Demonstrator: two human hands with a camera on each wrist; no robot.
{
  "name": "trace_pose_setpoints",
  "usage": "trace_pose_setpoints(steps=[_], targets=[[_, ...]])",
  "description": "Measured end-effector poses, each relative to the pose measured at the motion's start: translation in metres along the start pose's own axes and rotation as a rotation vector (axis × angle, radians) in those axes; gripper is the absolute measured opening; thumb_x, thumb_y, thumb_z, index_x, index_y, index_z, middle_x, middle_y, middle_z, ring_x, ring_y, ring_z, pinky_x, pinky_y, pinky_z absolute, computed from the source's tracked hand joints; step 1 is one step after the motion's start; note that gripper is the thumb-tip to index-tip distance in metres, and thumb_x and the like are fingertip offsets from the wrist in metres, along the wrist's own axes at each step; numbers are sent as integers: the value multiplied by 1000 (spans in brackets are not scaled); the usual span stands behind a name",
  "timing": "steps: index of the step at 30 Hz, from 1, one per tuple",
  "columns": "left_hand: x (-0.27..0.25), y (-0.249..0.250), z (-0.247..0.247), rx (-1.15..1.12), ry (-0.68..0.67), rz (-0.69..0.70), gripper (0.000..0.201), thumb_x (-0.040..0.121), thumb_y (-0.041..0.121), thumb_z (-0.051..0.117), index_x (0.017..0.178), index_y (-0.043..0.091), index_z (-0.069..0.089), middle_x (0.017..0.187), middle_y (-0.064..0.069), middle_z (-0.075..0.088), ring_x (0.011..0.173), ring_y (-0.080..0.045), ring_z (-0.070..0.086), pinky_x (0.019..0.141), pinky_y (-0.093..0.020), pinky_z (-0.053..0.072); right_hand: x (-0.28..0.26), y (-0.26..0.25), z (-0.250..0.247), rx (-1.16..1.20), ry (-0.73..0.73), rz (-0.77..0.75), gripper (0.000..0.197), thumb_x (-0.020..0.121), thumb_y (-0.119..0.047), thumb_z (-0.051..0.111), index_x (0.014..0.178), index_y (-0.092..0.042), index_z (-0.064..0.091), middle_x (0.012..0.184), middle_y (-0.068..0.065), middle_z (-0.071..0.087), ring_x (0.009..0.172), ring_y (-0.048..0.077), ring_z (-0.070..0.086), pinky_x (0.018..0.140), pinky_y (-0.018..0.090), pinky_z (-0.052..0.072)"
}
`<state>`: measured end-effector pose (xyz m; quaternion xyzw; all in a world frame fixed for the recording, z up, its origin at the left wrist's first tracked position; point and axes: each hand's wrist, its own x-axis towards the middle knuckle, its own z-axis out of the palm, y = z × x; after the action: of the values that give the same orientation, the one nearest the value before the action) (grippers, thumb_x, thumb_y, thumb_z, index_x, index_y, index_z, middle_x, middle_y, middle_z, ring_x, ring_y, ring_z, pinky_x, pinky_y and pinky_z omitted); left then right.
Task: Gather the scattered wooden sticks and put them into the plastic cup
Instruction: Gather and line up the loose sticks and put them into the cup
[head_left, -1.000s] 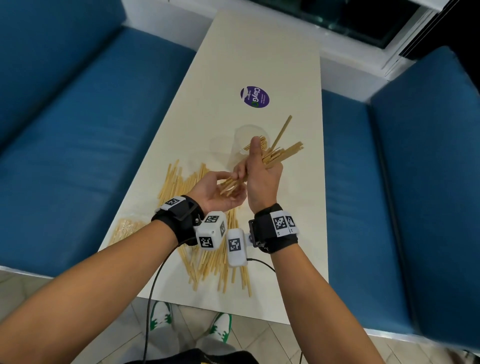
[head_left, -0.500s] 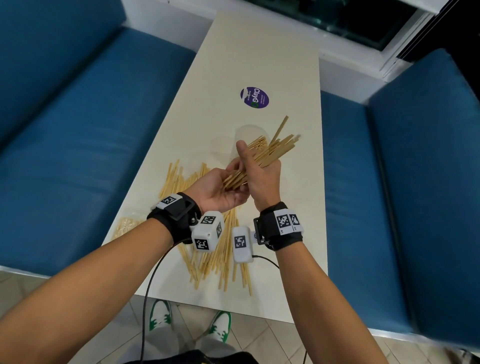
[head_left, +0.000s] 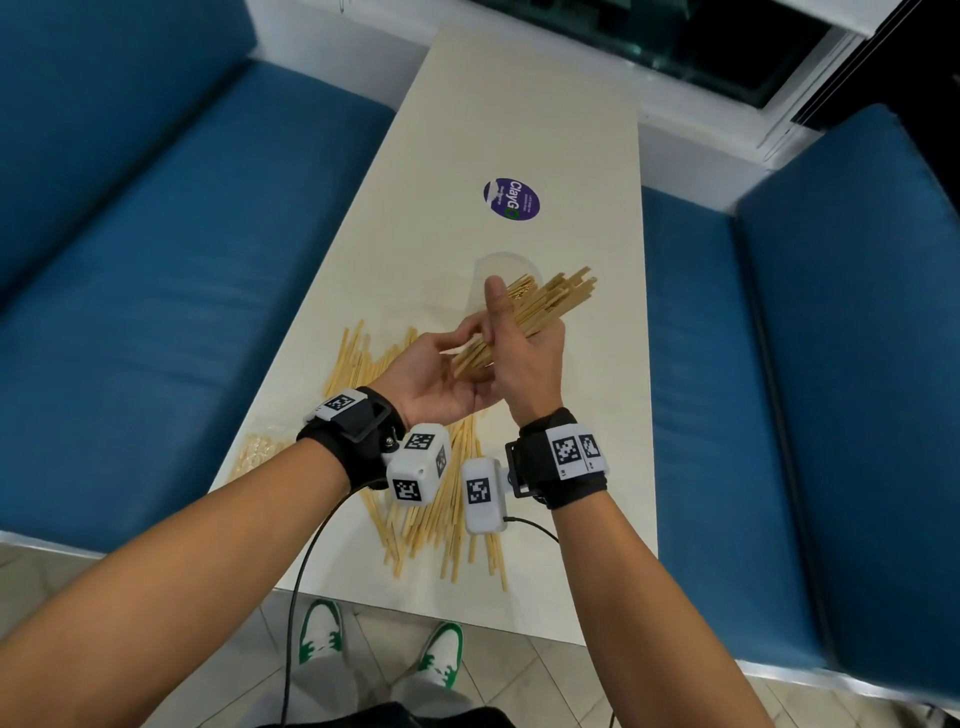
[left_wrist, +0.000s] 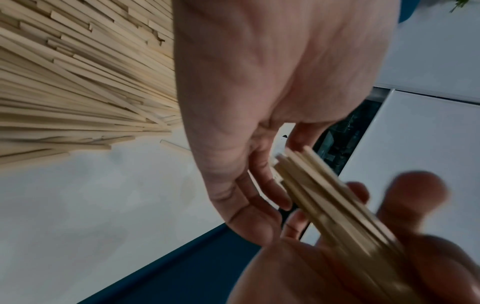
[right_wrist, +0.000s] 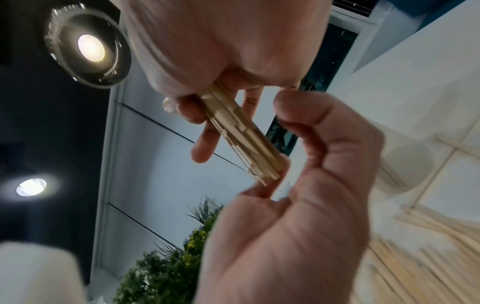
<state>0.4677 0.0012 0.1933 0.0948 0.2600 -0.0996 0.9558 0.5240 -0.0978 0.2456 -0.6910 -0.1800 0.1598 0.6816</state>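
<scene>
My right hand grips a bundle of wooden sticks above the table, thumb pointing up. The bundle slants up and to the right. My left hand lies palm up beside it, fingers touching the bundle's lower ends. In the left wrist view the bundle sits between both hands. The clear plastic cup stands just behind the hands with several sticks in it, partly hidden by my thumb. A big pile of loose sticks lies on the table under my wrists.
The long cream table carries a purple round sticker beyond the cup. A small clear packet lies at the table's near left edge. Blue benches flank both sides of the table.
The sticks that jutted out of the bundle's top have been pushed in, so its ends are now more even. Both hands have stayed in front of the cup.
</scene>
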Motion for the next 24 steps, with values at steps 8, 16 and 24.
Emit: trace_pose_setpoints(steps=[8, 16, 24], targets=[[-9, -2, 21, 66, -46, 89, 37, 105, 15, 42, 131, 0, 63, 126, -20, 69, 105, -32, 73, 93, -42, 60, -2, 10, -2, -52, -22, 12, 23, 85, -26, 83, 92, -5, 76, 91, 10, 77, 93, 24, 75, 89, 52, 60], [-3, -6, 12, 182, 52, 76, 26, 97, 14, 48, 109, 0, 66, 91, -12, 66, 81, -19, 59, 80, -31, 48, -4, 9, -1, -85, -1, -6, 18, 86, -25, 82, 82, -10, 74, 80, 2, 74, 82, 16, 73, 85, 42, 61], [-10, -8, 14, 227, 95, 117, 26, 108, 16, 42, 109, 25, 67, 57, 2, 48, 33, -2, 38, 28, -9, 16, -4, 19, 2, -160, 10, 83, 39, 71, -42, 90, 91, -13, 74, 93, -3, 76, 93, 12, 74, 89, 47, 61]])
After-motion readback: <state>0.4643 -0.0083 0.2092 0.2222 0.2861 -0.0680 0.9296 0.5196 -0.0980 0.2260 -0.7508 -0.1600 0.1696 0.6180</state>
